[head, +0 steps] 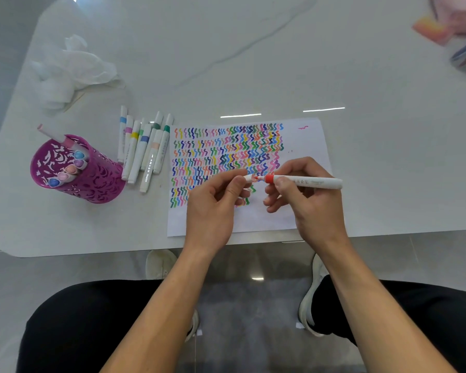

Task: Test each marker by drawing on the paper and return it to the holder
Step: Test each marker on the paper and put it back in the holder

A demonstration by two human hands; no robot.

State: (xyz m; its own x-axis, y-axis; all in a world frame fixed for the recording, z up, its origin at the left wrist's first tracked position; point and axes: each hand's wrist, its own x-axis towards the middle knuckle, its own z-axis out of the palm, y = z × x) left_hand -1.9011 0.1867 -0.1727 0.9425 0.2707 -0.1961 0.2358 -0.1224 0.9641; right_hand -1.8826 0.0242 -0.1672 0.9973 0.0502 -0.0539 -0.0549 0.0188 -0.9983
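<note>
A white sheet of paper (304,146) covered in rows of coloured squiggles lies near the table's front edge. Above it my right hand (304,200) grips a white marker with a red collar (312,181), its red tip pointing left. My left hand (215,203) pinches the marker's cap (249,177) right at that tip; whether cap and tip touch is unclear. A purple cut-out holder (92,181) stands at the left with several markers in it. Several capped markers (143,149) lie in a row between holder and paper.
Crumpled white tissue (70,68) lies at the back left of the white table (226,49). Pink and dark objects sit blurred at the far right corner (457,30). The table's front edge runs just below the paper, with my knees and shoes underneath.
</note>
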